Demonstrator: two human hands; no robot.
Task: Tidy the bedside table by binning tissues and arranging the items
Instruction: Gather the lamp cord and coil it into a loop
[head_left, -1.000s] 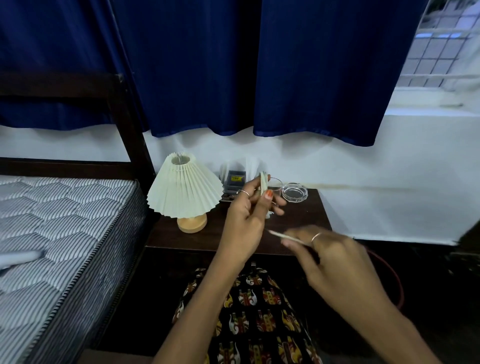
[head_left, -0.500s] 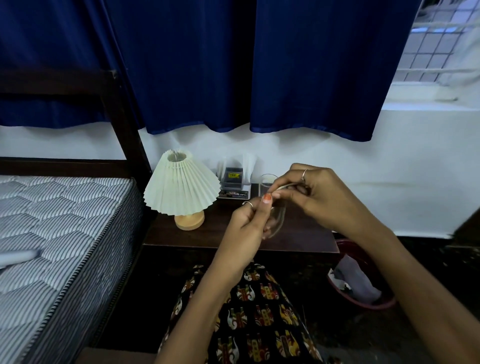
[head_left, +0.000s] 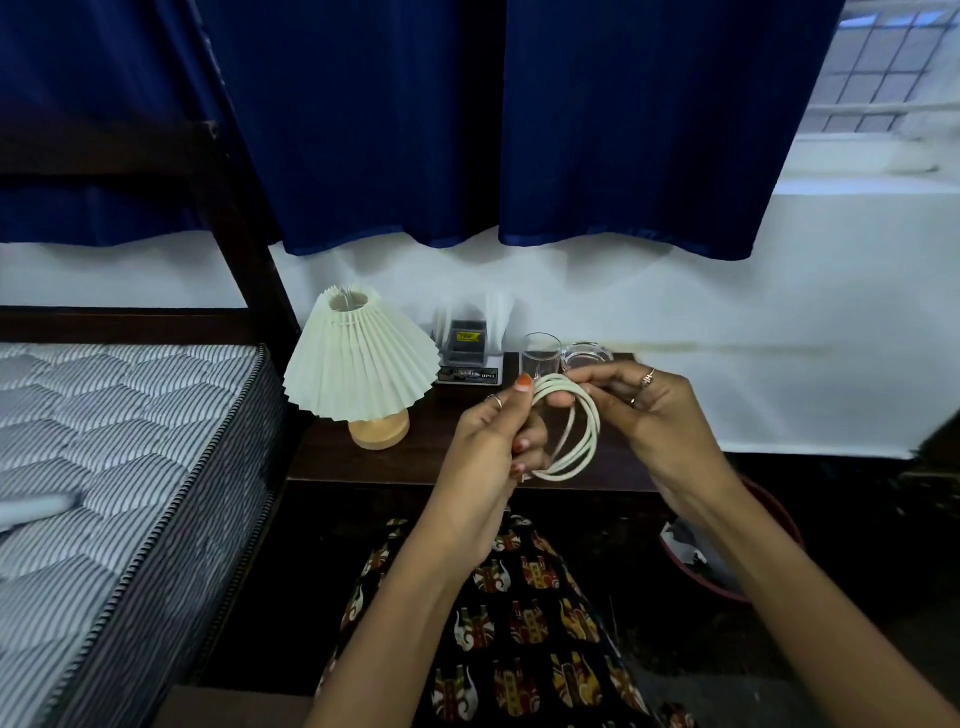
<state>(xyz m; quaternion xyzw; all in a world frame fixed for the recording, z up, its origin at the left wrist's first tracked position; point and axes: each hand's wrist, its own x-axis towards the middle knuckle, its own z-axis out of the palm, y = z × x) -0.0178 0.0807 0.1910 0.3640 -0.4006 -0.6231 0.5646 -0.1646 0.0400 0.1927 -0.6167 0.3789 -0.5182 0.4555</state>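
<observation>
Both hands, L (head_left: 488, 441) & R (head_left: 654, 415), grip coiled white cable (head_left: 571, 431); box (head_left: 467, 353) label unreadable.

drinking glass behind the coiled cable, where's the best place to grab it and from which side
Grip the drinking glass round its mid wall, coming from the front and slightly above. It stands upright with straight sides, the glass ashtray crowds its right, the boxed item its left, and the wall is close behind.
</observation>
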